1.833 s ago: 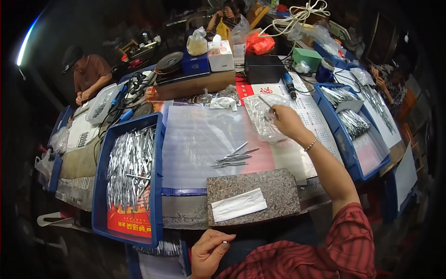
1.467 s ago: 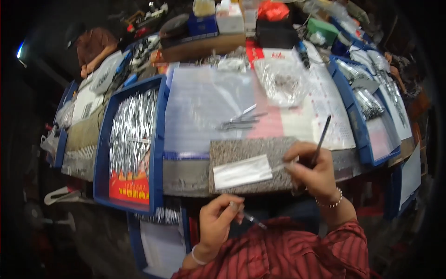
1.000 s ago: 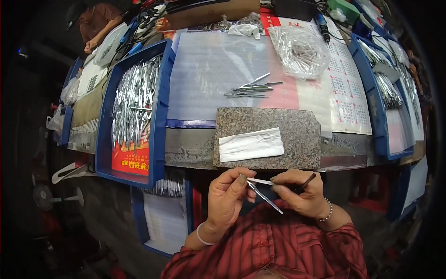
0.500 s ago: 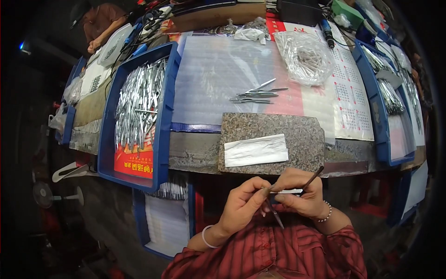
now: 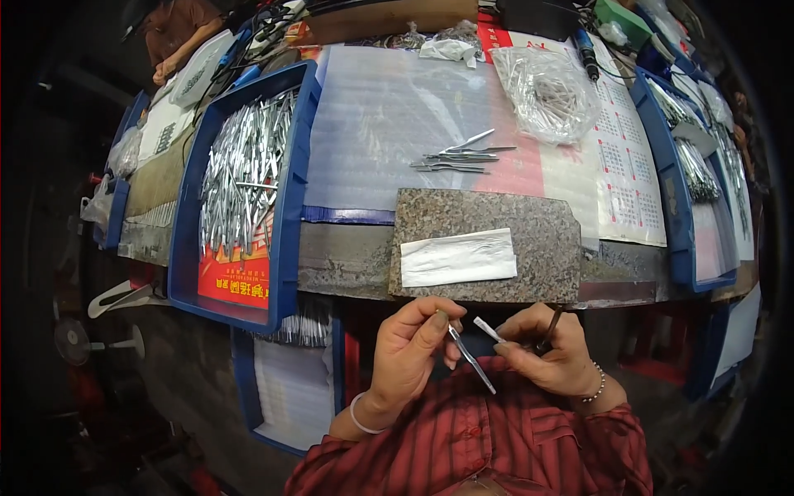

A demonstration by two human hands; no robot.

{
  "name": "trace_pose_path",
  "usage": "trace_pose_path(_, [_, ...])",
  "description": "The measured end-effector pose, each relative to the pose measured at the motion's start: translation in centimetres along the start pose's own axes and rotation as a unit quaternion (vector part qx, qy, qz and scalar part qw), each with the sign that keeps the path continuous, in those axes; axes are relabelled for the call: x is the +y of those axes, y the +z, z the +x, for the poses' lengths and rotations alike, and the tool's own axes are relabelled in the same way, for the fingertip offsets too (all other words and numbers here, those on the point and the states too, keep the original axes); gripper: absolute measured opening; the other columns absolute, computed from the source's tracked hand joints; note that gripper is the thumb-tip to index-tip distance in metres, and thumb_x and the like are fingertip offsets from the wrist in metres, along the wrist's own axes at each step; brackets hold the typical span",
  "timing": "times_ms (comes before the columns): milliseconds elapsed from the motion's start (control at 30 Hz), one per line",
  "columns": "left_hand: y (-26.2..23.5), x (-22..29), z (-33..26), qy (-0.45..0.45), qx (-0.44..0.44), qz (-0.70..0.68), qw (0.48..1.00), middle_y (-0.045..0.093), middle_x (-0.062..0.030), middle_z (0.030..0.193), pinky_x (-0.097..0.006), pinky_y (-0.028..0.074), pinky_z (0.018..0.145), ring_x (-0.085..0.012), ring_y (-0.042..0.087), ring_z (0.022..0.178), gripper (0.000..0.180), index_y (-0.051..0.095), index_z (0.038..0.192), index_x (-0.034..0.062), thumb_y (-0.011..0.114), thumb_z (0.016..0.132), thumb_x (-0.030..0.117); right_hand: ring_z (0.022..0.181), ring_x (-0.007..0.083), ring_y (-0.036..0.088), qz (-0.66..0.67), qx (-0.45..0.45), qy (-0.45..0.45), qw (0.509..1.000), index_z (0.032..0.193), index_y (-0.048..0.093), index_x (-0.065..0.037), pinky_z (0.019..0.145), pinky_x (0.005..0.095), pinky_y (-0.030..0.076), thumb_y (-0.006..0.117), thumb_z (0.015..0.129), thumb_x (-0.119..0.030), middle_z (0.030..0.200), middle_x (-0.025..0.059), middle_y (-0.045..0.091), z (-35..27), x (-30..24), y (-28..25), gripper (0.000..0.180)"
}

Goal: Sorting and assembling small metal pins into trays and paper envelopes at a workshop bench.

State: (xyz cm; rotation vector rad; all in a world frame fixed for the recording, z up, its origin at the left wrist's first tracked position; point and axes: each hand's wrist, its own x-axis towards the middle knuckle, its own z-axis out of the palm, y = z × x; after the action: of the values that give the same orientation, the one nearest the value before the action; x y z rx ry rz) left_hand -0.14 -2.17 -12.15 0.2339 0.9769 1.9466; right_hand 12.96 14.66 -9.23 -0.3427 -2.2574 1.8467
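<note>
My left hand [image 5: 409, 351] pinches a slim silver metal piece [image 5: 473, 361] between thumb and fingertips, its narrow end slanting down toward my shirt. In my right hand [image 5: 550, 355] are a narrow white strip [image 5: 488, 329], pointing toward the left hand, and a thin dark rod [image 5: 549, 329] held across the palm. A small gap separates the strip from the metal piece. Beyond both hands, a folded white cloth or paper [image 5: 458, 258] lies on a speckled stone slab [image 5: 488, 211]. Several similar slim metal pieces [image 5: 460, 157] lie in a loose pile behind the slab.
At left stands a blue tray [image 5: 285, 215] heaped with silver metal pieces [image 5: 244, 178]; a lower blue bin [image 5: 337, 372] sits beneath. Another blue tray [image 5: 680, 240] is at right. A clear plastic bag [image 5: 546, 95] lies far back. Another person [image 5: 178, 37] sits at the far left.
My hands have moved apart, the left going left and the right going right. The white strip's tip and more of the metal piece now show. The dark rod has turned steeper.
</note>
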Motion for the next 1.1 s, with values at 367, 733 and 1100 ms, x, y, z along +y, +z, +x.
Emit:
trace_pose_path(367, [0.0,-0.4,0.1,0.003,-0.005,0.01,1.0,0.061,-0.0051,0.09,-0.02,0.049,0.058,-0.0081,0.06,0.068,0.023,0.06,0.114,-0.0027,0.054,0.101,0.015,0.054,0.0149,0.061,-0.064,-0.021,-0.063,0.996,0.101,0.067,-0.001,0.047,0.0258,0.045,0.07,0.08,0.0,0.072,0.0069,0.063,0.6,-0.1,0.7,0.022])
trace_pose_path(733, [0.2,-1.0,0.1,0.04,0.043,0.104,0.993,0.062,-0.0029,0.088,-0.019,0.049,0.062,-0.0051,0.059,0.07,0.019,0.062,0.109,-0.0008,0.055,0.1,0.014,0.05,0.018,0.055,-0.203,0.012,-0.202,0.958,0.105,0.067,-0.001,0.043,0.0301,0.044,0.071,0.073,-0.001,0.065,0.0044,0.05,0.1,1.2,2.9,0.032])
trace_pose_path(1100, [-1.4,2.4,1.7,0.141,-0.132,0.403,0.894,0.066,-0.01,0.088,-0.026,0.052,0.07,-0.0184,0.066,0.08,0.014,0.068,0.099,-0.0025,0.066,0.085,-0.003,0.046,0.0144,0.052,-0.25,-0.044,-0.261,0.931,0.098,0.069,-0.002,0.038,0.0293,0.041,0.073,0.071,-0.004,0.059,0.0014,0.046,1.8,0.6,-0.1,0.027])
